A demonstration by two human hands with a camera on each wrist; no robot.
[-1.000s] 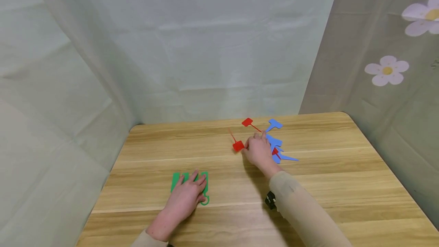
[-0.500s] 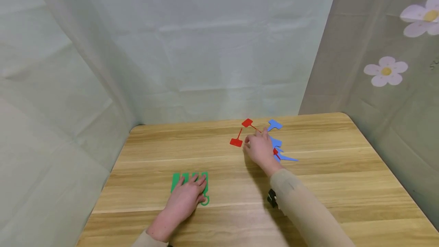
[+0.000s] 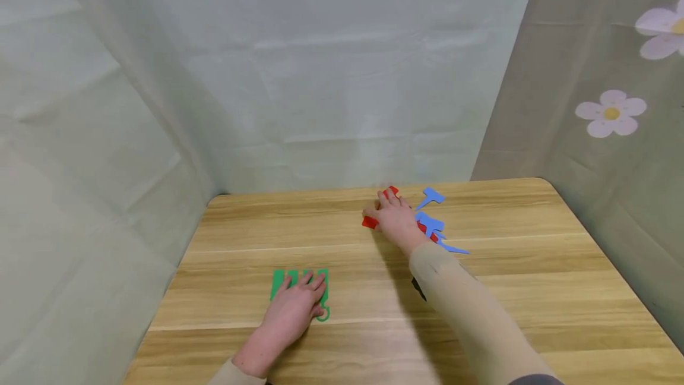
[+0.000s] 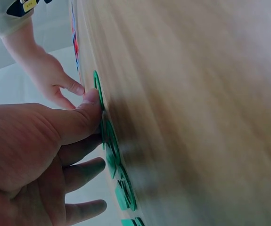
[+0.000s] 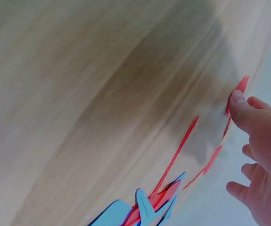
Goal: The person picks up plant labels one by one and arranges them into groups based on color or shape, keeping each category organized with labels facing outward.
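Observation:
My left hand [image 3: 293, 308] lies with fingers spread over a row of flat green tags [image 3: 277, 281], some with ring-shaped ends. In the left wrist view its thumb touches one green ring [image 4: 96, 77]. Further back, my right hand [image 3: 392, 218] reaches over the red T-shaped plant labels, fingers extended. Its thumb rests on one red label [image 3: 369, 222], while its fingertips overlap another red label [image 3: 393, 189] behind. In the right wrist view the thumb presses on the red label [image 5: 242, 84]. Beside this hand lies a heap of blue T-shaped labels [image 3: 430, 222] with red ones mixed in.
A separate blue label [image 3: 430, 196] lies near the back edge, behind the heap. The wooden table [image 3: 240, 236] is bounded at the back by a pale hanging cloth [image 3: 331, 94]. Another cloth with flower prints [image 3: 611, 113] hangs at the right.
The nearer red label turned on the table beside my right hand. That hand then shifted left and its fingers spread over the red labels. My left hand stayed on the green tags.

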